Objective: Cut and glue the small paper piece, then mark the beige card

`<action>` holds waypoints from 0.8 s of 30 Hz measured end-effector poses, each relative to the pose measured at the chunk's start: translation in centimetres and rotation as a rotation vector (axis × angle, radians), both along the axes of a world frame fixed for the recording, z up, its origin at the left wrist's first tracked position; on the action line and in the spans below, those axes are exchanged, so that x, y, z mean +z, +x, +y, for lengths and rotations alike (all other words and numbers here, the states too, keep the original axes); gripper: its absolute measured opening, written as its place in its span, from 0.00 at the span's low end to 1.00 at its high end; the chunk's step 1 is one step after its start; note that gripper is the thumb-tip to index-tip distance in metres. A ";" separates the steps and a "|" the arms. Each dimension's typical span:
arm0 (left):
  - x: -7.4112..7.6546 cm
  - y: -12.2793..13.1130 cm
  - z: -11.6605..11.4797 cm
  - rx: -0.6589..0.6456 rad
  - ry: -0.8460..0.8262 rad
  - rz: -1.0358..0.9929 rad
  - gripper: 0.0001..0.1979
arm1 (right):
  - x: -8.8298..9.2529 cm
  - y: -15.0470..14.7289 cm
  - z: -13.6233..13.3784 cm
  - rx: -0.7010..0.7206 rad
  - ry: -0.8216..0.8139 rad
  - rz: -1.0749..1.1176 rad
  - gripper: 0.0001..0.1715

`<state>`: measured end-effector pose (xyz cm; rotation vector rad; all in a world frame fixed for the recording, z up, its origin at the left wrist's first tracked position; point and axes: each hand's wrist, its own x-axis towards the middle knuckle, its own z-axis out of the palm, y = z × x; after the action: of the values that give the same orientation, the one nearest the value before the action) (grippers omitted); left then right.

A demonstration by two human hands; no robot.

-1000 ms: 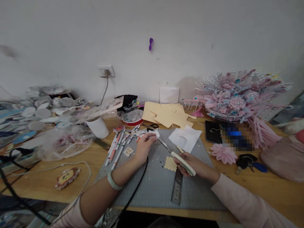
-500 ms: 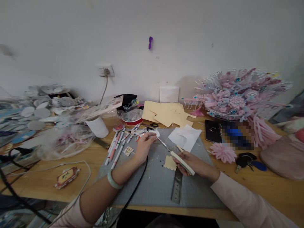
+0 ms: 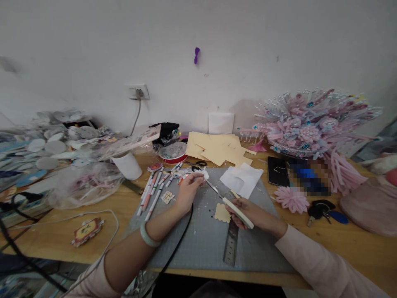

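Note:
My left hand (image 3: 187, 192) pinches a small white piece (image 3: 205, 176) between thumb and fingertips above the grey cutting mat (image 3: 198, 248). My right hand (image 3: 248, 211) is wrapped round cream-handled scissors (image 3: 238, 213), whose thin metal blades reach up and left to the white piece. How far the blades are apart is too small to tell. Just left of my right fingers lies a cream card piece (image 3: 222, 212) with a scalloped edge. Below that hand a metal ruler (image 3: 230, 246) rests on the mat, its top end hidden.
Marker pens (image 3: 155, 192) lie at the mat's left, and white paper (image 3: 243, 178) at its upper right. Cream card sheets (image 3: 220, 147) are behind. A pink beaded headdress (image 3: 305, 124) stands back right, with keys (image 3: 319, 211) nearer. A black cable (image 3: 180, 244) crosses the mat.

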<state>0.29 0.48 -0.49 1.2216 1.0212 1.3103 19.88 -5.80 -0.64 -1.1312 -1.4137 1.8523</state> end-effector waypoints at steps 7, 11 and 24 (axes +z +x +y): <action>-0.2 0.0 0.1 -0.001 0.015 0.009 0.09 | -0.4 0.2 0.1 -0.012 0.004 -0.030 0.22; -0.2 0.0 0.2 -0.003 0.019 0.015 0.09 | -0.9 0.3 0.3 -0.013 -0.015 -0.036 0.22; 0.0 0.0 0.0 0.038 -0.003 0.004 0.09 | 0.7 0.7 0.0 -0.035 -0.128 0.091 0.26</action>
<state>0.27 0.51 -0.53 1.2084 1.0532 1.3354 20.60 -5.82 0.01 -1.1108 -1.2329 1.9675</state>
